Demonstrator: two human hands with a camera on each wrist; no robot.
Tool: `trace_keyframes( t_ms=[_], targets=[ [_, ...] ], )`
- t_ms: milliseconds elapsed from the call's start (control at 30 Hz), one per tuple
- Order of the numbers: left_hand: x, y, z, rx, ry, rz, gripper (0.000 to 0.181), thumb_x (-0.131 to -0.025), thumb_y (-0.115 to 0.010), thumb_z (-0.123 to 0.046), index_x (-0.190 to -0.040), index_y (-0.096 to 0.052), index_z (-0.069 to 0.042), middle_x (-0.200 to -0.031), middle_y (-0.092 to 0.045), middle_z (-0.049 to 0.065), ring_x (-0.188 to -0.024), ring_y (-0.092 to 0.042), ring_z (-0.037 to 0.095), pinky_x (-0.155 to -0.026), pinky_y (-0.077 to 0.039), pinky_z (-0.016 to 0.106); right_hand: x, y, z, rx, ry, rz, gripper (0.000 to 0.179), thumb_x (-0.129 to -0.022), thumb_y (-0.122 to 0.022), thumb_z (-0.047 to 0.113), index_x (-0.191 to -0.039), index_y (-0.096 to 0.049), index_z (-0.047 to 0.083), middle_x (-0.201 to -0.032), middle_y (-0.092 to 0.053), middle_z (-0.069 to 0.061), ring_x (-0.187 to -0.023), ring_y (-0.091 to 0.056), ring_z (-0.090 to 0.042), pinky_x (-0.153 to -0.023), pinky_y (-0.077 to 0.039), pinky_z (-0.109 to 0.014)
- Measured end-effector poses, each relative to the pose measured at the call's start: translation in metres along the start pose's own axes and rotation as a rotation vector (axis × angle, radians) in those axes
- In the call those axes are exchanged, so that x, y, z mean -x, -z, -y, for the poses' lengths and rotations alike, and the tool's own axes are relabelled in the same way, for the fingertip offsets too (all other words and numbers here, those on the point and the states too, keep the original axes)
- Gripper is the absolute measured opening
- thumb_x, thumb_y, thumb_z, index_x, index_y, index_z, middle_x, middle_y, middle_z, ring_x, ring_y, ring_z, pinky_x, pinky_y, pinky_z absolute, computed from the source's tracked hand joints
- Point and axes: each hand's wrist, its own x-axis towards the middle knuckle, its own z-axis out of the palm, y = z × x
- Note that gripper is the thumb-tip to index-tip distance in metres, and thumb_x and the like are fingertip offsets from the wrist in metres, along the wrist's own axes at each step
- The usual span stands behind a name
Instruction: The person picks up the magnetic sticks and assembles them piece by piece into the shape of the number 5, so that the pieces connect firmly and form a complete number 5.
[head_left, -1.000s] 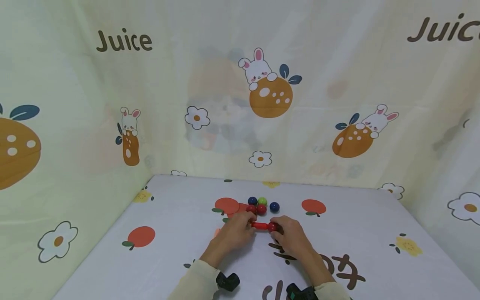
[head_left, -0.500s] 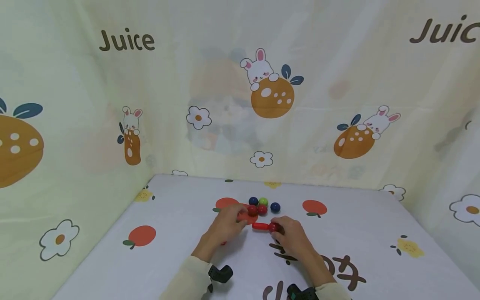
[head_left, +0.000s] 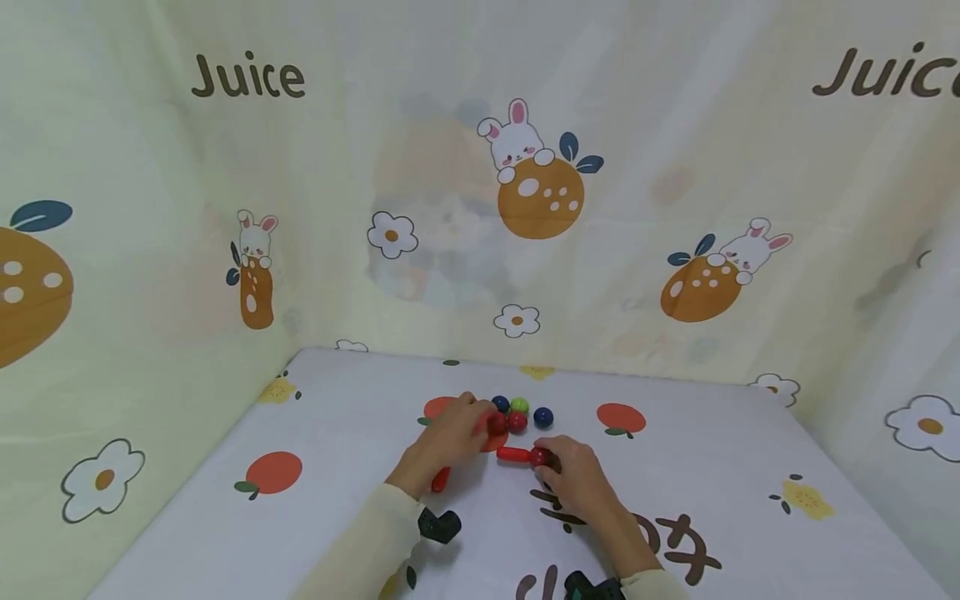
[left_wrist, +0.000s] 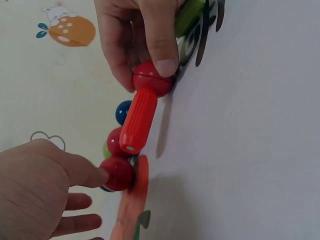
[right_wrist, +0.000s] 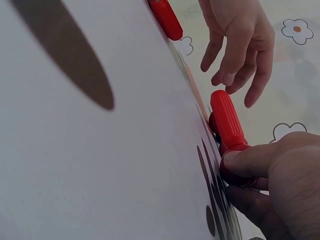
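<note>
Near the middle of the white table (head_left: 675,471), a person's right hand (head_left: 577,479) holds a red ball (head_left: 537,457). Its thumb and fingers pinch the ball tight. A red stick (head_left: 513,454) meets the ball at one end. The stick's far end points toward the person's left side and is out of the fingers. A bit of something green (left_wrist: 190,16) shows just past the right hand in the left wrist view.

The left hand (head_left: 450,435) reaches out with loose, open fingers. They are right by a second red ball (head_left: 496,423). One fingertip looks very close to that ball, but I cannot tell if it touches. Below the left wrist, another red stick (head_left: 441,479) lies on the table.

More balls sit close together past the hands. A dark blue ball (head_left: 500,403) is behind the second red ball, and a green ball (head_left: 519,405) is next to it. A third red ball (head_left: 517,422) is in front of the green one. Another dark blue ball (head_left: 543,417) sits a little to the right, apart from the bunch.

Behind the table hangs a pale cloth (head_left: 420,50) with bunnies, oranges and flowers on it.
</note>
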Motion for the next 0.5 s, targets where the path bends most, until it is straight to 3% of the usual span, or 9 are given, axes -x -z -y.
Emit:
trace_keyframes(
  t_ms=[200, 500],
  targets=[
    [-0.009, 0.005, -0.001, -0.052, 0.055, 0.089, 0.049, -0.095, -0.070, -0.021, -0.143, -0.059, -0.024, -0.119, -0.058, 0.003, -0.105, -0.054, 0.016, -0.080, -0.057, 0.035, 0.000, 0.001, 0.000, -0.013, 0.010, 0.013, 0.038, -0.086, -0.081, 0.009, -0.123, -0.071, 0.008, -0.104, -0.068, -0.002, -0.088, -0.057, -0.014, -0.078, -0.057, -0.031],
    [-0.025, 0.000, 0.002, -0.086, 0.035, 0.143, 0.040, -0.096, -0.068, -0.021, -0.136, -0.064, -0.027, -0.111, -0.058, -0.001, -0.099, -0.054, 0.014, -0.074, -0.054, 0.029, 0.000, 0.004, 0.000, -0.007, 0.006, -0.002, 0.038, -0.085, -0.081, 0.010, -0.122, -0.072, 0.008, -0.103, -0.068, -0.002, -0.087, -0.057, -0.014, -0.076, -0.055, -0.030]
  ],
)
